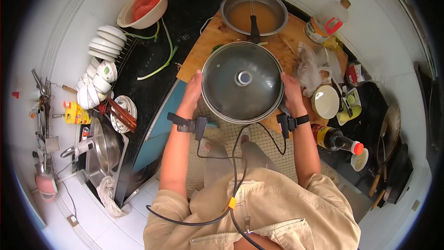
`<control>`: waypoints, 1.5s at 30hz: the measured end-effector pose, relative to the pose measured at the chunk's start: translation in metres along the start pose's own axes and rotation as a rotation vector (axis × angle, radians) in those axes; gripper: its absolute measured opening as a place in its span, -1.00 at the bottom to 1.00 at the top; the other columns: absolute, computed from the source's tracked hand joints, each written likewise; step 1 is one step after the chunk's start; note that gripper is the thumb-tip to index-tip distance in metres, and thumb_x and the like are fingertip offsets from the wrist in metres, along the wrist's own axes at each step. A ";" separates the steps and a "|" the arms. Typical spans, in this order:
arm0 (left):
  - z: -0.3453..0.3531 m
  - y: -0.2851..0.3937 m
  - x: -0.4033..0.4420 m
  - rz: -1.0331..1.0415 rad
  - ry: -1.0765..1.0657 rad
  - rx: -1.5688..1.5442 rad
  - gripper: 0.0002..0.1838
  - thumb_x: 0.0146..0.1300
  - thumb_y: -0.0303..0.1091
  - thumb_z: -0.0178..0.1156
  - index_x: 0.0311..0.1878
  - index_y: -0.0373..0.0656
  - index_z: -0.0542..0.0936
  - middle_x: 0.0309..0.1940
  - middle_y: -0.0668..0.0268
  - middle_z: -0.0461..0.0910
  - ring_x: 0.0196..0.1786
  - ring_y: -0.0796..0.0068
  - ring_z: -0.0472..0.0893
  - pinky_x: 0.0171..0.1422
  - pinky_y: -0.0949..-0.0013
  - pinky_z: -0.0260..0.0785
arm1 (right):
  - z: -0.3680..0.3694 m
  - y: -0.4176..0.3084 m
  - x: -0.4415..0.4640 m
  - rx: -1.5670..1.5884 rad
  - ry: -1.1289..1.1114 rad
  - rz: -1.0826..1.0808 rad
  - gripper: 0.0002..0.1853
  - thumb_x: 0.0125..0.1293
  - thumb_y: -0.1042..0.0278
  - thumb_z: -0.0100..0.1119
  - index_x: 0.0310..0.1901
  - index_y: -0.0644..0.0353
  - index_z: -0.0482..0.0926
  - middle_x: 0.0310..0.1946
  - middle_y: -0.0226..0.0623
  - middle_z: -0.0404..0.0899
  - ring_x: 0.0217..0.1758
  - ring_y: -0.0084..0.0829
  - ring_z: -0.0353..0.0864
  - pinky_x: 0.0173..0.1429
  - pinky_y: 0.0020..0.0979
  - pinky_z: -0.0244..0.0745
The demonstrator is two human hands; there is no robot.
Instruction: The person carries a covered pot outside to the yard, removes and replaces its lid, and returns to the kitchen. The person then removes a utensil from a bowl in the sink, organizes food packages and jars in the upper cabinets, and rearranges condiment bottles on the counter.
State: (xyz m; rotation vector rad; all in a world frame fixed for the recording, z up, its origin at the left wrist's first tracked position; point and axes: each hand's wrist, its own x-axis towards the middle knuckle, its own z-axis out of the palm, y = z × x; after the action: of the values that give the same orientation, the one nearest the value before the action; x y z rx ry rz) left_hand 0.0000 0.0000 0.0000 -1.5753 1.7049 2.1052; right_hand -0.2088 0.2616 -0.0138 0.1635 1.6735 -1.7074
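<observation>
A round, grey-tinted glass lid point(224, 89) with a metal rim and a silver knob is held level in front of my body. My left hand point(194, 92) grips its left edge, and my right hand point(291, 91) grips the edge opposite. Whether a pan sits beneath the lid, I cannot tell. Just beyond it, on the wooden cutting board point(200, 60), stands a metal basin point(226, 13) of brownish liquid. A wire skimmer point(254, 25) lies across that basin, its black handle pointing toward the lid.
Green onions point(163, 66) and a bowl of red food point(155, 17) are at the left, near stacked dishes point(107, 41) and a sink point(95, 157). Rightward stand a plastic jug point(330, 16), a cream bowl point(325, 102) and a dark sauce bottle point(334, 138). Black cables hang between my wrists.
</observation>
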 end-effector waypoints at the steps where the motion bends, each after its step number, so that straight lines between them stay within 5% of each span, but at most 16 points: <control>1: -0.007 -0.003 0.001 0.080 0.080 0.105 -0.41 0.48 0.12 -0.17 0.25 -0.20 0.42 0.12 0.18 0.54 0.11 0.36 0.52 0.23 0.27 0.31 | 0.010 0.002 -0.007 0.009 0.015 -0.017 -0.62 0.41 0.16 0.12 0.00 0.37 0.60 -0.15 -0.36 0.65 -0.11 -0.54 0.54 0.03 -0.49 0.38; 2: -0.015 -0.007 0.001 0.159 0.154 0.211 -0.41 0.50 0.06 -0.19 0.12 -0.35 0.50 0.07 0.09 0.57 0.09 0.23 0.55 0.24 0.30 0.30 | 0.016 0.006 -0.013 0.017 0.033 -0.032 -0.65 0.43 0.19 0.10 -0.05 0.38 0.61 -0.19 -0.39 0.65 -0.14 -0.56 0.54 -0.02 -0.49 0.38; 5: 0.018 -0.014 0.024 0.297 0.121 0.225 -0.43 0.52 -0.01 -0.20 0.06 -0.40 0.52 0.01 0.05 0.59 0.03 0.23 0.56 0.18 0.28 0.32 | -0.016 -0.001 0.008 -0.012 0.006 -0.056 -0.67 0.43 0.23 0.09 -0.10 0.39 0.62 -0.25 -0.39 0.65 -0.22 -0.57 0.55 -0.08 -0.49 0.40; 24: -0.028 0.001 -0.068 0.452 0.073 0.346 -0.55 0.51 -0.13 -0.14 -0.07 -0.36 0.58 -0.21 0.10 0.65 -0.15 0.30 0.59 0.03 0.30 0.36 | 0.003 0.035 -0.124 0.013 0.154 -0.084 -0.68 0.42 0.24 0.10 -0.05 0.39 0.61 -0.28 -0.45 0.62 -0.30 -0.65 0.49 -0.27 -0.56 0.38; 33: -0.019 -0.015 -0.125 0.553 -0.263 0.422 -0.53 0.51 -0.10 -0.10 -0.09 -0.37 0.59 -0.24 0.24 0.65 -0.20 0.49 0.53 -0.01 0.38 0.35 | -0.025 0.069 -0.273 0.229 0.358 -0.106 -0.67 0.42 0.21 0.12 -0.03 0.35 0.61 -0.28 -0.44 0.63 -0.34 -0.66 0.51 -0.28 -0.57 0.41; 35: 0.001 -0.017 -0.146 0.552 -0.318 0.493 -0.53 0.51 -0.09 -0.09 -0.11 -0.38 0.59 -0.28 0.28 0.64 -0.23 0.52 0.51 -0.05 0.39 0.35 | -0.040 0.082 -0.310 0.242 0.410 -0.147 -0.68 0.44 0.18 0.08 -0.02 0.27 0.61 -0.23 -0.45 0.64 -0.22 -0.61 0.58 -0.12 -0.49 0.53; 42: 0.112 -0.046 -0.211 0.652 -0.667 0.580 -0.52 0.50 -0.06 -0.05 -0.25 -0.38 0.57 -0.46 0.38 0.52 -0.34 0.58 0.39 -0.16 0.43 0.30 | -0.122 0.134 -0.441 0.387 0.701 -0.199 -0.68 0.42 0.22 0.12 -0.06 0.37 0.62 -0.29 -0.46 0.60 -0.27 -0.65 0.47 -0.16 -0.54 0.41; 45: 0.176 -0.068 -0.258 0.607 -0.809 0.705 -0.51 0.50 -0.04 -0.04 -0.03 -0.38 0.59 -0.18 0.37 0.61 -0.13 0.60 0.48 0.06 0.47 0.31 | -0.169 0.162 -0.496 0.463 0.794 -0.287 -0.69 0.42 0.22 0.13 -0.10 0.37 0.63 -0.36 -0.51 0.55 -0.31 -0.66 0.43 -0.20 -0.52 0.37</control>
State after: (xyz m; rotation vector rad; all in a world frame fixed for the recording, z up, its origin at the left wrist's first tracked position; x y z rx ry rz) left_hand 0.0471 0.2970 0.1093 0.0028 2.2767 1.5786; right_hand 0.1775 0.6318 0.1058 0.9651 1.8485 -2.4331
